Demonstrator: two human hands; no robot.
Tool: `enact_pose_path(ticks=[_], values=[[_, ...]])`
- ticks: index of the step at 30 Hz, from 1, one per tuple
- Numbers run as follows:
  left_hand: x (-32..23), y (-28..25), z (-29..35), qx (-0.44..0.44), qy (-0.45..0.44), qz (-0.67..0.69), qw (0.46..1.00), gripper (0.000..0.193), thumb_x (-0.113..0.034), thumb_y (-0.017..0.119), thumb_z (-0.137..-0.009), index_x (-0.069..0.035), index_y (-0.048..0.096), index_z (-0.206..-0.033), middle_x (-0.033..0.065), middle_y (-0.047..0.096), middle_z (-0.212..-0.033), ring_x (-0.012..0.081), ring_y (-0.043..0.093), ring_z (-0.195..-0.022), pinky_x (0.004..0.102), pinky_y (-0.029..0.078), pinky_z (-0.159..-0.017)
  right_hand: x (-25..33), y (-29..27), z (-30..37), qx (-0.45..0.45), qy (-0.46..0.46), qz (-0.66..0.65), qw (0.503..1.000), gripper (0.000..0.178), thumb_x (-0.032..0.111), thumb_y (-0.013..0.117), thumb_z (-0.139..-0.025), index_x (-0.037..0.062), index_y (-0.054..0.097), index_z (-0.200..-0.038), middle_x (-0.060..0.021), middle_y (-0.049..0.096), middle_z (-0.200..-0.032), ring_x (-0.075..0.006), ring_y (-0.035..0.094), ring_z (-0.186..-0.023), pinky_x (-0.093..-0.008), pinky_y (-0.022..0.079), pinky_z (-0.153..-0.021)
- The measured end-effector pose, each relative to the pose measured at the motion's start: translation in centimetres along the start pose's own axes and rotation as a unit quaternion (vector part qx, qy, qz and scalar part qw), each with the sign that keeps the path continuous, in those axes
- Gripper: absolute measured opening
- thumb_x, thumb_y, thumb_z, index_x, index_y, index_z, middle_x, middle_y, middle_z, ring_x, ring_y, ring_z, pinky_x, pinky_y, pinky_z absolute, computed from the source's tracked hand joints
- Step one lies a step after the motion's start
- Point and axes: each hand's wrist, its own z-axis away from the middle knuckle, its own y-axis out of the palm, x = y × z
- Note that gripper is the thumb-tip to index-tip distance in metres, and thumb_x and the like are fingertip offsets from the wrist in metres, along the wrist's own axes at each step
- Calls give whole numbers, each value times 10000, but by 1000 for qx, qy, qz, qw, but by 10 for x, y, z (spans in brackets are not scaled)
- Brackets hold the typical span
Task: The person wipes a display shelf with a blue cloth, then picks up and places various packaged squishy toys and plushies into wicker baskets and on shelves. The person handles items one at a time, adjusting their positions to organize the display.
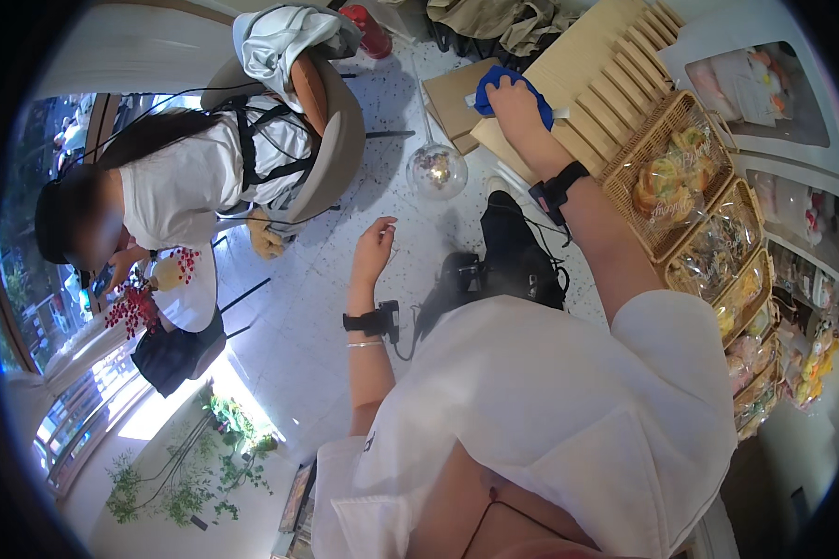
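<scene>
My right hand (515, 104) reaches far forward, its fingers curled over a bunched blue cloth (537, 90). The cloth rests on a pale wooden rack (583, 47) with a row of upright slats, and a small white tag sticks out at its side. Lower and to the left, my left hand (374, 248) hangs in the air above the floor, holding nothing, with its fingers loosely stretched to the right. Each wrist wears a black strapped device. Beside my right forearm stands a wicker basket (630, 224) of wrapped bread (662, 196).
More baskets of packaged baked goods (713, 256) line the right side. A shiny mirrored ball (437, 171) and a cardboard piece (457, 98) lie ahead. At left, a person (182, 172) sits in a beige chair (345, 149) by a round white table (196, 303). Plant branches (224, 419) show lower left.
</scene>
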Motion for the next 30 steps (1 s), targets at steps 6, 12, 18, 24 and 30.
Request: enact_pose_path(ticks=[6, 12, 18, 24, 30], values=[[93, -15, 57, 3, 10, -1, 1000, 224, -174, 511, -905, -94, 613, -1087, 189, 660, -888, 314, 647, -836, 366, 491, -738, 43, -51, 74, 39, -62, -97, 993, 253, 99, 557, -769, 139, 648, -1001, -95, 591, -905, -280, 624, -802, -366, 535, -635], [175, -11, 117, 29, -31, -16, 999, 235, -200, 516, -890, -102, 625, -1073, 191, 662, -911, 327, 642, -868, 375, 489, -765, 47, -75, 149, 172, -93, -110, 974, 292, 92, 562, -764, 166, 665, -1027, -75, 610, -934, -271, 626, -862, -379, 512, -726], [262, 15, 138, 60, -42, 34, 997, 215, -173, 562, -857, -96, 641, -1042, 174, 669, -909, 306, 646, -854, 364, 494, -761, 53, -72, 265, 432, -36, -68, 899, 294, 140, 605, -724, 179, 697, -1000, -114, 677, -936, -305, 635, -901, -395, 513, -753], [317, 46, 101, 152, -24, -58, 986, 236, -141, 535, -851, -46, 645, -1037, 116, 677, -864, 172, 647, -740, 280, 525, -640, -4, -131, 375, 361, 189, -219, 887, 353, 110, 585, -706, 149, 667, -1047, -143, 661, -991, -333, 618, -921, -412, 494, -788], [222, 81, 27, 179, 90, -108, 974, 236, -194, 554, -832, -69, 647, -1010, 195, 668, -894, 356, 640, -868, 405, 501, -757, -54, -210, 520, 300, 411, -167, 845, 381, 109, 580, -721, 155, 650, -1093, -153, 653, -1026, -337, 611, -956, -408, 487, -822]])
